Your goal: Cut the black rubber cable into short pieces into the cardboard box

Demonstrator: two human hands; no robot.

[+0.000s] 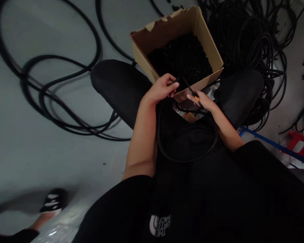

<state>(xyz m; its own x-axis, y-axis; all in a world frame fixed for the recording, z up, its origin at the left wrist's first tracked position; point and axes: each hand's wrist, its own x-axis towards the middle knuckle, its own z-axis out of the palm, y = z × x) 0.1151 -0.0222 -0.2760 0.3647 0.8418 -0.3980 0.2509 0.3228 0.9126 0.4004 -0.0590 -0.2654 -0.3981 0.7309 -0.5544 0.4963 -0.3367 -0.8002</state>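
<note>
The only view looks from the person's head, forward and steeply down over the black shirt front (pixel 182 189) (so close that the chest fills the bottom edge), toward the left hand (pixel 160 89), right hand (pixel 201 100), and cardboard box (pixel 167 37) beyond the knees, with the grey floor (pixel 40 162) spreading leftward.

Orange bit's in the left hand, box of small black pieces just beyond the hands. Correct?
No: the orange bit is in the right hand, not the left hand, as the head view shows. The rest stands: the box of small black pieces is just beyond the hands.
</note>
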